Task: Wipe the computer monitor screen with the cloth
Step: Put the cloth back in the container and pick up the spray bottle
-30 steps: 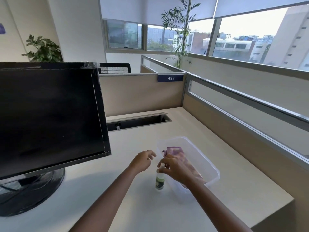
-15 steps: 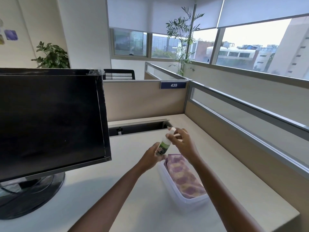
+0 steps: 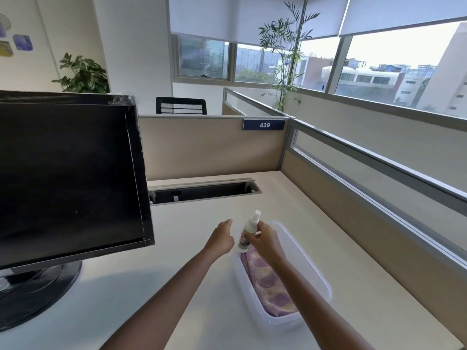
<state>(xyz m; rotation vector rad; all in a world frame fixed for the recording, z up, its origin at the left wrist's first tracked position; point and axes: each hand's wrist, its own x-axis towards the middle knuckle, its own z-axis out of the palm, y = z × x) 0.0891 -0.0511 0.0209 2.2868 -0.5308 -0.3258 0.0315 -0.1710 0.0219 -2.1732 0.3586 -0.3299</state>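
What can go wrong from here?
1. The right hand grips the spray bottle tilted above the end of the clear plastic container; it may slip or tip.
2. The bottle's white top points up, not at the purple cloth in the container, so a spray now could wet the desk or the open cable slot.
3. Spraying the monitor directly could run liquid onto its lower bezel.

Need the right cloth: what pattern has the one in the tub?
The cloth has purple and cream checks; head view shows it.
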